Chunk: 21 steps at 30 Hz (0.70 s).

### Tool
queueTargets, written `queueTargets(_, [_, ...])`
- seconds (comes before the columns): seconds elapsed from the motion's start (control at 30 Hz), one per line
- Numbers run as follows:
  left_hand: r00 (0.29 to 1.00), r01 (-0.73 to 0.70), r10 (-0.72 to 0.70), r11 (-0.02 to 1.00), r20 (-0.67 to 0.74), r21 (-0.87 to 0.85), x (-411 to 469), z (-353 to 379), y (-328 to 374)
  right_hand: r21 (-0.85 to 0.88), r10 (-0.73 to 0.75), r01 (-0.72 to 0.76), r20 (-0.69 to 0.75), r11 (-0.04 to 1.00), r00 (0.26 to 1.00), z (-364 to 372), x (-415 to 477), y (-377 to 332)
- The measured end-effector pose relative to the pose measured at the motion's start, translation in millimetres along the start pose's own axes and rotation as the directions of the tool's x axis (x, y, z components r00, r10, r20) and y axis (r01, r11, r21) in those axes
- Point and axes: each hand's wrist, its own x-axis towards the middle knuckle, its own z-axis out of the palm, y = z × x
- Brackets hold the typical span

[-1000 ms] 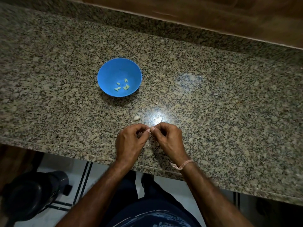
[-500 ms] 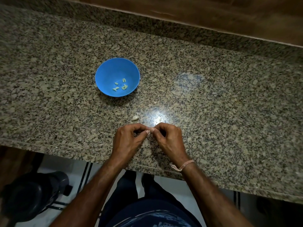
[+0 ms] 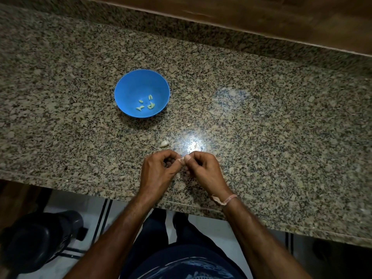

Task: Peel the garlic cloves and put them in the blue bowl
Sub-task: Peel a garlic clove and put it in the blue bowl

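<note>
**Reader:** Head view: what is the step in hand?

**Me:** Peeling. My left hand (image 3: 159, 170) and right hand (image 3: 203, 168) meet over the near part of the granite counter (image 3: 261, 117). Both have curled fingers and pinch one garlic clove (image 3: 182, 161) between them. Little of it shows, so I cannot tell how much skin is left.

**Reader:** How is the step done well?

**Me:** As I judge it, one hand steadies the clove while the other thumbnail lifts the skin at the tip and strips it lengthwise. The grip should be light, or the clove may shoot out. I would also work low over the counter, so a dropped clove stays within reach.

**Reader:** And the pose?

**Me:** My forearms rise from the lower edge and converge. The backs of both hands face up, and the thumb tips come together at the clove. A thread band (image 3: 226, 199) circles my right wrist.

**Reader:** Where are the other things?

**Me:** The blue bowl (image 3: 136, 83) stands beyond my hands to the left, well apart, with a few peeled cloves (image 3: 146, 103) on its floor. A loose clove (image 3: 164, 143) lies just beyond my left hand.
</note>
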Motion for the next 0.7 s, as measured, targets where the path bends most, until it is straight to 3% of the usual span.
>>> queueTargets(0.1, [0.999, 0.037, -0.037, 0.999, -0.006, 0.005, 0.4, 2.6, -5.2, 0.197, 0.140, -0.149, 0.057, 0.969, 0.988, 1.9, 0.5, -0.7])
queueTargets(0.3, [0.997, 0.080, -0.074, 0.982, 0.038, -0.172, -0.1, 3.5, -5.9, 0.254, 0.227, -0.249, 0.115, 0.934, 0.967, 4.6, 2.3, 2.3])
queueTargets(0.4, [0.997, 0.064, -0.057, 0.980, 0.043, -0.190, -1.8, 2.5, -4.6, 0.218, 0.204, -0.219, 0.089, 0.951, 0.975, 3.8, 1.7, 2.6])
queueTargets(0.5, [0.999, 0.018, -0.014, 0.994, 0.037, -0.105, -1.4, -0.3, -5.2, 0.123, 0.160, -0.163, 0.037, 0.979, 0.986, 2.5, 3.6, 5.3])
queueTargets(0.6, [0.999, -0.027, 0.027, 1.000, 0.034, 0.001, -1.1, -3.0, -3.6, -0.012, 0.089, -0.090, -0.064, 0.996, 0.994, 6.1, 4.9, 9.8])
queueTargets(0.7, [1.000, -0.016, 0.016, 1.000, 0.011, 0.000, 0.1, -1.7, -2.9, -0.065, 0.015, -0.025, -0.151, 0.998, 0.988, 10.5, 3.9, 11.3])
